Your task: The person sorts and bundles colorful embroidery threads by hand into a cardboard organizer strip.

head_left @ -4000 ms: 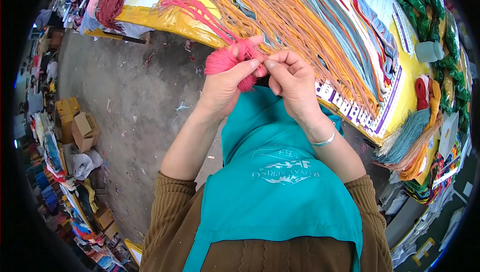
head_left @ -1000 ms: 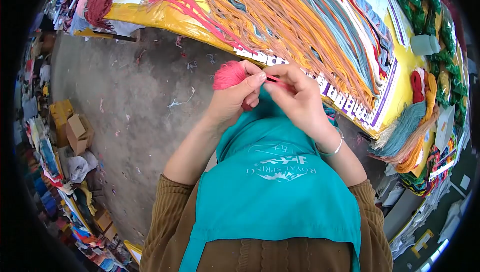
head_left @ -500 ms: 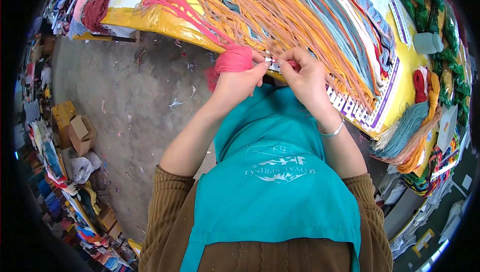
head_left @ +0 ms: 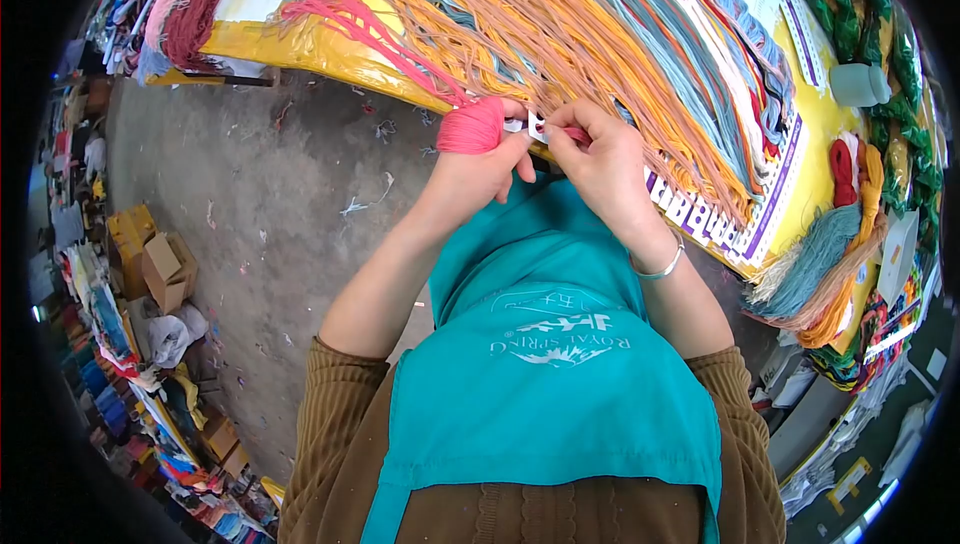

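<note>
A bundle of pink embroidery thread is looped over the fingers of my left hand. Its thumb and index finger pinch near a small white card tab with a hole. My right hand is closed too, thumb against index finger, at the tab's right side. Pink thread shows beside those right fingers. Both hands are close together at the table's near edge. The exact grip on the tab is partly hidden by the fingers.
Long orange, tan, blue and white threads cover the yellow table, attached to a punched card strip along the edge. More skeins hang at the right, near a pale green container. Cardboard boxes stand on the floor.
The white tab now shows more plainly between my hands, its hole visible. The pink bundle has shifted slightly right, and the loose pink thread hanging at its left no longer shows.
</note>
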Tool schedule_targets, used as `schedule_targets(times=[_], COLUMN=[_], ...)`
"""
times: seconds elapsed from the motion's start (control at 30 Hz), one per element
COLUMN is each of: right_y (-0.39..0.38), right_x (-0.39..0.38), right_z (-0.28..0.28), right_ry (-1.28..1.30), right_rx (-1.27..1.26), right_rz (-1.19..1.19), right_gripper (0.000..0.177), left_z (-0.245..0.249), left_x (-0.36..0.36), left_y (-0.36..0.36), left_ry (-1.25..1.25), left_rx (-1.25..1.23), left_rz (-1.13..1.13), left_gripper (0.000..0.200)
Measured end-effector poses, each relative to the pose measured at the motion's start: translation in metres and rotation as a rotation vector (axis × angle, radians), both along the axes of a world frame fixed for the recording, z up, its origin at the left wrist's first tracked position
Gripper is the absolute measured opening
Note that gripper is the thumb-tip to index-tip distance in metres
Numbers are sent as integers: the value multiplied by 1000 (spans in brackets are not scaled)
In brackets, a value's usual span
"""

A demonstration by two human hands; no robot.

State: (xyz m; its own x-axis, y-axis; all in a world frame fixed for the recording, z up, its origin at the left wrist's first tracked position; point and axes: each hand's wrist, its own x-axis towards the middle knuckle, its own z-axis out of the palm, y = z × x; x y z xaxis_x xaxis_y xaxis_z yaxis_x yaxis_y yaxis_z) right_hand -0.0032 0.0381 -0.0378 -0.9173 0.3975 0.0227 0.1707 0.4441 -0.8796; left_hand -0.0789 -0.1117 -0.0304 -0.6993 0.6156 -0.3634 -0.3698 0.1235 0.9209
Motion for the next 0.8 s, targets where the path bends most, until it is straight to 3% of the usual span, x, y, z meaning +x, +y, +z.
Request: schedule_targets(times=[0.13, 0.43, 0.73, 0.8], right_y=[0, 1, -3, -2], right_x=[0, -4, -13, -14], right_z=[-1, 10, 15, 15], right_ry=[15, -116, -149, -166], right_rx=[-62, -3, 164, 214], right_rz=[-2, 40, 71, 83], right_gripper=[10, 18, 27, 28], left_z=[3, 4, 13, 19], left_x=[-4, -22, -22, -22], left_y=[4, -17, -7, -5], left_ry=[8, 66, -18, -34], left_rx=[-41, -99, -8, -18], left_rz=[-61, 123, -6, -137], left_gripper=[11, 11, 12, 15])
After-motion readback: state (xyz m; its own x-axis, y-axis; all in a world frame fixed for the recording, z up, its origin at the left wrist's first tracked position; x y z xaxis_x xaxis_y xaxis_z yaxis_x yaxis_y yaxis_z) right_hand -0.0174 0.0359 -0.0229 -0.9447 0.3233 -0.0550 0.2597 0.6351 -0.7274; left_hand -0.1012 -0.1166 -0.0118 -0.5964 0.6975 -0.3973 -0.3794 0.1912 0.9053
